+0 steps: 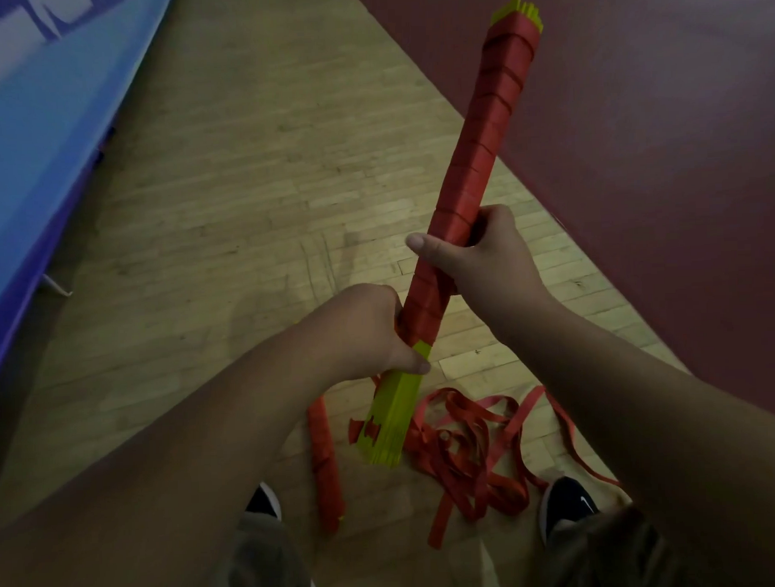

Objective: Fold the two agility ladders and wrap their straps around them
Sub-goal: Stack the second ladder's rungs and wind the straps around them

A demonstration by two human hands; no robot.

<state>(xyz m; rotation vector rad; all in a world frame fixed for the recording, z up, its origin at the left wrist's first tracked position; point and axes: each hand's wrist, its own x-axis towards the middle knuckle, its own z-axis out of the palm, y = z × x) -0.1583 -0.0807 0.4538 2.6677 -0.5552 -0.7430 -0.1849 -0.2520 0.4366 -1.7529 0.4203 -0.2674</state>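
I hold a folded agility ladder (482,158), a long bundle of yellow rungs wound almost end to end in red strap, slanting from the top right down toward my feet. My right hand (476,255) grips it near the middle. My left hand (378,333) grips it lower, where the red wrap ends and bare yellow rungs (390,420) stick out. Loose red strap (470,444) lies tangled on the floor below the bundle. A second ladder bundle (325,462), wrapped in red, lies on the floor by my left foot.
The wooden gym floor (250,201) meets a dark red painted zone (635,131) on the right. A blue padded mat (32,112) runs along the left edge. My two dark shoes (568,502) stand beside the strap pile.
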